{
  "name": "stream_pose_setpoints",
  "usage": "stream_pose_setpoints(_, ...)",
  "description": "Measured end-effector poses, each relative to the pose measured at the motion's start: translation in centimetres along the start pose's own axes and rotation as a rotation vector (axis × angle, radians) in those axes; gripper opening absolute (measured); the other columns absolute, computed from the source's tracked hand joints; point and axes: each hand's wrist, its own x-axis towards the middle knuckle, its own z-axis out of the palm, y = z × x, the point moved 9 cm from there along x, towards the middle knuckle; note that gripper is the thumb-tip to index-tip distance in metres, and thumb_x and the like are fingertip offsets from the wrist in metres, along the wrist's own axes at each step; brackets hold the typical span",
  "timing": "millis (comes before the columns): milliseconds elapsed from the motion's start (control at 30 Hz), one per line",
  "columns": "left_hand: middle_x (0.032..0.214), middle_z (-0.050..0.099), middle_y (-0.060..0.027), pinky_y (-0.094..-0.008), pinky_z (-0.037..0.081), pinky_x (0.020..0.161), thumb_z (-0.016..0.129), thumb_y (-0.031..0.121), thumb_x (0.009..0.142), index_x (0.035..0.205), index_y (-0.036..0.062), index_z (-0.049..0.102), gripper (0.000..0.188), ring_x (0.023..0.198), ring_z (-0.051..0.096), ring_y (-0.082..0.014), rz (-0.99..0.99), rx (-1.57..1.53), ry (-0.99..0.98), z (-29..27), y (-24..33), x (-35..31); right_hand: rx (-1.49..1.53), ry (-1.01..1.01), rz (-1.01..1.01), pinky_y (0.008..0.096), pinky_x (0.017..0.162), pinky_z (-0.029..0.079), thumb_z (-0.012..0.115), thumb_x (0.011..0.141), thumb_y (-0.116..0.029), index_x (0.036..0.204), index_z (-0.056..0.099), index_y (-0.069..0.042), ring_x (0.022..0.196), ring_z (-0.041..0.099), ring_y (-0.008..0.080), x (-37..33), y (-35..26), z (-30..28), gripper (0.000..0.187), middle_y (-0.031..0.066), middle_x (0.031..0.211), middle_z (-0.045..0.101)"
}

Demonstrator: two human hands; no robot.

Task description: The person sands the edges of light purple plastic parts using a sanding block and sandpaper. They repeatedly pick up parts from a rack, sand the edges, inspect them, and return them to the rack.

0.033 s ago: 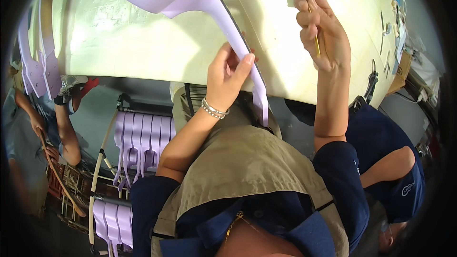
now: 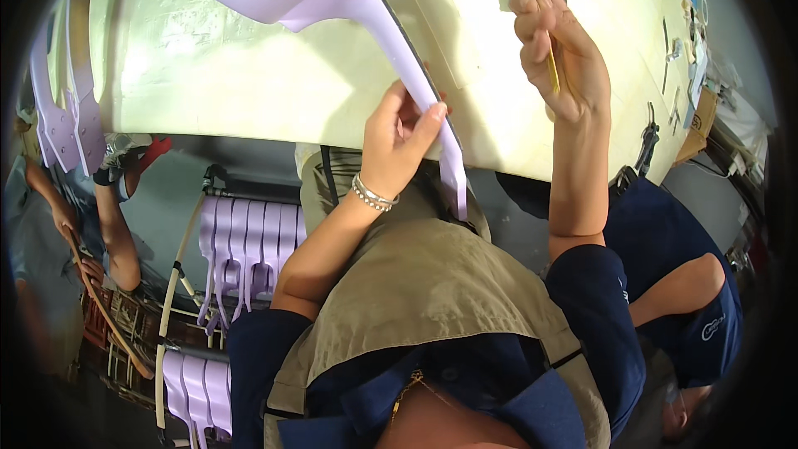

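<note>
A large lilac piece [image 2: 380, 21] of smooth, flexible-looking material lies over the pale table, its narrow strap-like arm running down toward my lap. Dark colour lines the arm's right edge. My left hand [image 2: 401, 135] is closed round this arm, thumb on top and the other fingers partly hidden underneath. To the right, my right hand [image 2: 565, 46] is raised over the table, its bent fingers closed on a slim stick-like tool [image 2: 554, 75]. The tool has a yellow lower end and a greyish upper part pointing away from me; its exact kind is unclear.
Similar lilac pieces [image 2: 253, 229] hang in rows on a rack [image 2: 172, 299] at lower left. More hang over the table's [image 2: 208, 100] far left end. A co-worker's arm [image 2: 116, 237] is at left, another person in navy [image 2: 677, 266] at right. Small tools and a cardboard box [image 2: 700, 126] lie at right.
My right hand has shifted very slightly left, and the slim tool has turned a little in its fingers. My left hand and the lilac piece have barely moved.
</note>
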Motion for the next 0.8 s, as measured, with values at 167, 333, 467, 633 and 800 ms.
stream_pose_setpoints(167,0.106,0.056,-0.0104,-0.0303,0.051,0.081,0.060,0.002,0.084,0.139,0.0004,0.022,0.068,0.096,0.060,-0.0189,-0.086,0.127,-0.107,1.0,-1.9,-1.7,0.211,-0.137,0.077,0.0302,0.099,0.045,0.038,0.092,0.003,0.136,0.029,0.002,0.098,0.058,0.0209,0.8,0.5,1.8,0.045,0.0163,0.117,0.044)
stream_pose_setpoints(333,0.104,0.058,-0.0107,-0.0288,0.051,0.079,0.065,0.005,0.080,0.141,0.0037,0.016,0.078,0.094,0.061,-0.0173,-0.030,0.302,-0.162,1.6,-2.2,-2.2,-0.475,-0.150,-0.210,0.0221,0.061,0.049,0.052,0.091,-0.010,0.115,0.055,0.001,0.067,0.056,0.0105,1.3,-1.2,2.6,0.026,0.0094,0.097,0.061)
stream_pose_setpoints(467,0.104,0.059,-0.0104,-0.0280,0.051,0.078,0.066,0.005,0.079,0.141,0.0030,0.017,0.078,0.093,0.062,-0.0164,-0.027,0.312,-0.188,1.7,-2.2,-2.1,-0.930,-0.250,-0.432,0.0198,0.048,0.039,0.056,0.090,-0.010,0.095,0.066,0.002,0.056,0.048,0.0076,1.9,-1.6,5.3,0.016,0.0071,0.082,0.061)
stream_pose_setpoints(633,0.104,0.059,-0.0110,-0.0280,0.051,0.079,0.066,0.005,0.079,0.140,0.0030,0.018,0.078,0.093,0.062,-0.0170,-0.035,0.286,-0.177,1.5,-2.3,-2.0,-1.277,-0.382,-0.472,0.0277,0.074,0.052,0.069,0.079,-0.006,0.085,0.067,-0.001,0.084,0.063,0.0177,3.4,-0.8,8.9,0.008,0.0089,0.086,0.066)
stream_pose_setpoints(800,0.105,0.059,-0.0119,-0.0295,0.051,0.079,0.067,0.007,0.079,0.140,0.0037,0.019,0.078,0.094,0.062,-0.0181,-0.063,0.278,-0.186,1.5,-2.5,-2.0,-1.533,-0.503,-0.783,0.0263,0.068,0.052,0.072,0.071,0.000,0.083,0.068,0.000,0.076,0.065,0.0182,3.7,-1.1,11.6,0.012,0.0082,0.080,0.068)
